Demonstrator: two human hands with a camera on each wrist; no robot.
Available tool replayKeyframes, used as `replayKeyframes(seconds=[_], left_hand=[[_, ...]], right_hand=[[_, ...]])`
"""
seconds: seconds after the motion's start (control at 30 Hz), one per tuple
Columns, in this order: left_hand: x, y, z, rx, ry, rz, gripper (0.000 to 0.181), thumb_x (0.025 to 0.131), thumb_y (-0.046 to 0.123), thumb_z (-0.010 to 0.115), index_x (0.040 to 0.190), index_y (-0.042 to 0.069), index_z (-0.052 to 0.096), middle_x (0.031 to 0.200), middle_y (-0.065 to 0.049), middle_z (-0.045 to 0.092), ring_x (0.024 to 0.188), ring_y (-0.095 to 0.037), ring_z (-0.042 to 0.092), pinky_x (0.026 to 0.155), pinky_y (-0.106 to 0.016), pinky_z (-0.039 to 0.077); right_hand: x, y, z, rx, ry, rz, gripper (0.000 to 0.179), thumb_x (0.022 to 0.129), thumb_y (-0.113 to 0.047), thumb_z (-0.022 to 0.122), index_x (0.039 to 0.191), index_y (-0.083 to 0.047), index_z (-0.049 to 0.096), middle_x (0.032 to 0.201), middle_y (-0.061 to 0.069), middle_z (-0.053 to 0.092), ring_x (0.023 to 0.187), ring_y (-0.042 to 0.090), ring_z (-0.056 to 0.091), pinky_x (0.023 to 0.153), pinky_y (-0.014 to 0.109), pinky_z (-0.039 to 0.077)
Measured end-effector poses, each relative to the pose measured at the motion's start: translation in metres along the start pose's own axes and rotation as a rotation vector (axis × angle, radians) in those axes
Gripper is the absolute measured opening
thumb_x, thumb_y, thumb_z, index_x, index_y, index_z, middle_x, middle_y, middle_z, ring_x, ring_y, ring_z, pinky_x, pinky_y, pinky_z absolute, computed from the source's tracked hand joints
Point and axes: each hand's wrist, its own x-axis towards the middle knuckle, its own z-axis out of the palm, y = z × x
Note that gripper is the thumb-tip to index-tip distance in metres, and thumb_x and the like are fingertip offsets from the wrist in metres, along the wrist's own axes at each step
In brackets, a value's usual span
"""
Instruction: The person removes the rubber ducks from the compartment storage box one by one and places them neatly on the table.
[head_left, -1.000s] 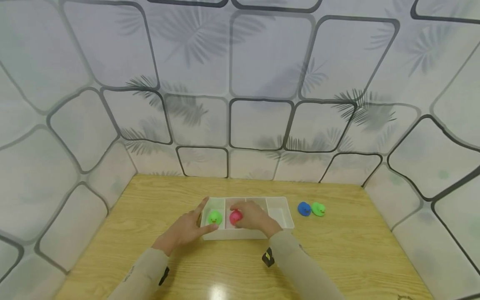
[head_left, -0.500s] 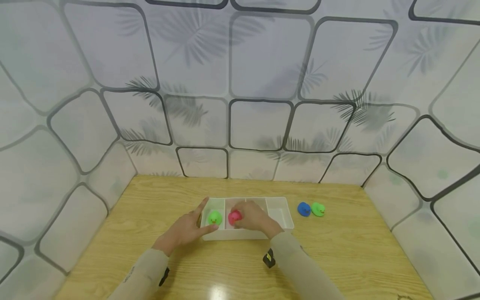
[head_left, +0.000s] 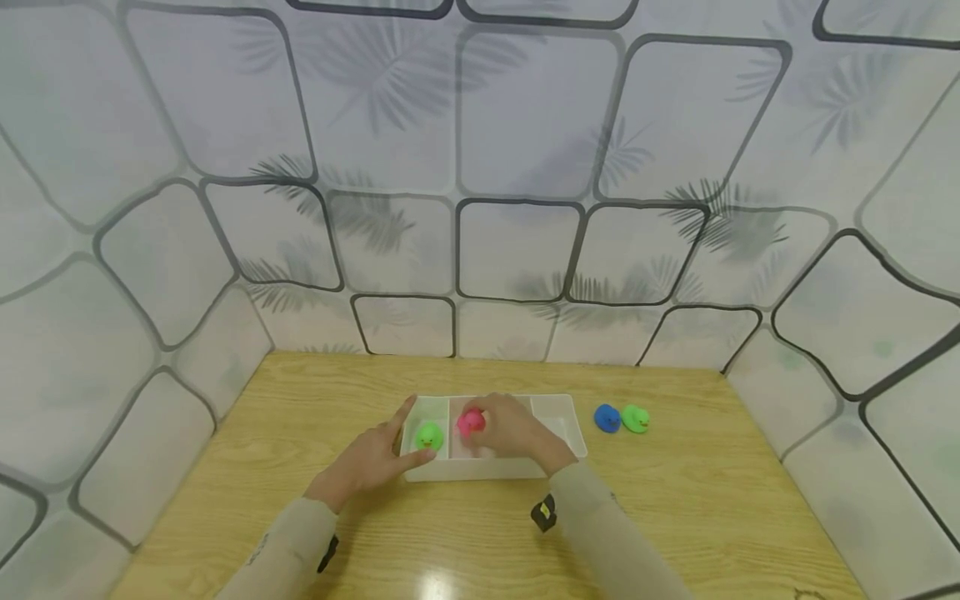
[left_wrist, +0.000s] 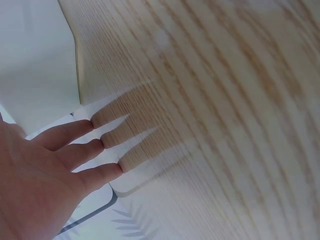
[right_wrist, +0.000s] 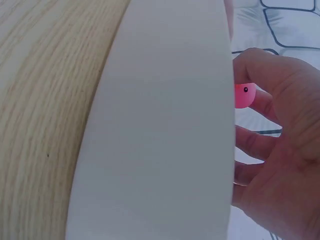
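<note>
A white compartment tray [head_left: 480,471] stands on the wooden table. In its second compartment from the left, my right hand [head_left: 512,427] pinches a pink rubber duck [head_left: 470,422] between thumb and fingers. The right wrist view shows part of that duck [right_wrist: 245,96] over the tray's wall [right_wrist: 160,125], which hides the rest. A green rubber duck [head_left: 430,436] sits in the leftmost compartment. My left hand [head_left: 371,458] spreads around the tray's left end, thumb by the front rim and index finger towards the back corner. In the left wrist view its other fingers [left_wrist: 95,177] extend over the table.
Right of the tray, a blue rubber duck [head_left: 607,418] and another green rubber duck [head_left: 636,419] sit side by side on the table [head_left: 675,517]. Patterned white walls [head_left: 517,250] enclose the back and both sides.
My right hand has shifted slightly up and right in the head view. The pink duck has turned and moved towards the compartment's back. My left hand stays in place.
</note>
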Motion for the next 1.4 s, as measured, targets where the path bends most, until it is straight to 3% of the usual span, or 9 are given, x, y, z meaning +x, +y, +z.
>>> replayKeyframes(seconds=[0.3, 0.4, 0.63, 0.8, 0.9, 1.2, 1.4], left_hand=[[0.000, -0.002, 0.002, 0.010, 0.015, -0.002, 0.108, 0.093, 0.074, 0.063, 0.172, 0.023, 0.010, 0.120, -0.021, 0.070, 0.088, -0.021, 0.059, 0.094, -0.053, 0.054], [0.001, -0.002, 0.002, 0.012, 0.017, 0.006, 0.108, 0.093, 0.073, 0.064, 0.172, 0.022, 0.010, 0.117, -0.019, 0.070, 0.087, -0.021, 0.058, 0.092, -0.052, 0.054], [0.002, -0.002, 0.002, 0.012, -0.002, -0.002, 0.108, 0.094, 0.074, 0.062, 0.172, 0.023, 0.007, 0.085, -0.005, 0.059, 0.078, -0.021, 0.054, 0.079, -0.042, 0.048], [0.002, -0.003, 0.002, 0.001, -0.005, -0.001, 0.108, 0.094, 0.074, 0.062, 0.172, 0.024, 0.005, 0.076, -0.004, 0.054, 0.068, -0.018, 0.049, 0.067, -0.037, 0.043], [0.002, -0.003, 0.003, -0.009, -0.005, 0.003, 0.109, 0.094, 0.073, 0.063, 0.172, 0.025, 0.004, 0.073, -0.004, 0.053, 0.062, -0.017, 0.045, 0.061, -0.034, 0.039], [0.001, -0.001, 0.003, -0.012, -0.007, 0.005, 0.108, 0.094, 0.072, 0.062, 0.172, 0.026, 0.003, 0.072, -0.004, 0.054, 0.061, -0.017, 0.045, 0.060, -0.034, 0.039], [0.001, -0.003, 0.003, -0.016, -0.011, 0.010, 0.108, 0.095, 0.072, 0.062, 0.172, 0.026, 0.001, 0.072, -0.003, 0.055, 0.060, -0.017, 0.047, 0.059, -0.034, 0.040]], right_hand=[[-0.009, 0.005, -0.010, 0.099, 0.078, 0.002, 0.037, 0.086, -0.019, 0.081, 0.122, -0.013, 0.076, 0.116, 0.004, 0.071, 0.111, 0.026, 0.063, 0.096, 0.047, 0.052], [-0.011, 0.008, -0.012, 0.140, 0.108, 0.008, 0.038, 0.085, -0.019, 0.082, 0.122, -0.013, 0.077, 0.116, 0.004, 0.070, 0.110, 0.023, 0.062, 0.094, 0.045, 0.053], [-0.016, 0.006, -0.018, 0.238, 0.161, 0.001, 0.033, 0.086, -0.018, 0.082, 0.119, -0.015, 0.078, 0.115, 0.001, 0.070, 0.105, 0.015, 0.060, 0.088, 0.038, 0.051], [-0.019, 0.011, -0.020, 0.281, 0.180, -0.005, 0.029, 0.092, -0.023, 0.081, 0.120, -0.019, 0.077, 0.120, 0.001, 0.070, 0.109, 0.017, 0.061, 0.087, 0.036, 0.051], [-0.021, 0.018, -0.021, 0.283, 0.192, -0.007, 0.029, 0.094, -0.026, 0.080, 0.122, -0.021, 0.077, 0.125, 0.002, 0.071, 0.111, 0.018, 0.062, 0.086, 0.035, 0.051], [-0.036, 0.039, -0.031, 0.265, 0.244, -0.010, 0.032, 0.092, -0.021, 0.081, 0.125, -0.021, 0.076, 0.127, 0.002, 0.071, 0.107, 0.015, 0.062, 0.083, 0.031, 0.051], [-0.050, 0.048, -0.042, 0.273, 0.270, 0.037, 0.037, 0.093, -0.020, 0.080, 0.130, -0.018, 0.075, 0.130, 0.003, 0.071, 0.106, 0.017, 0.063, 0.085, 0.031, 0.053]])
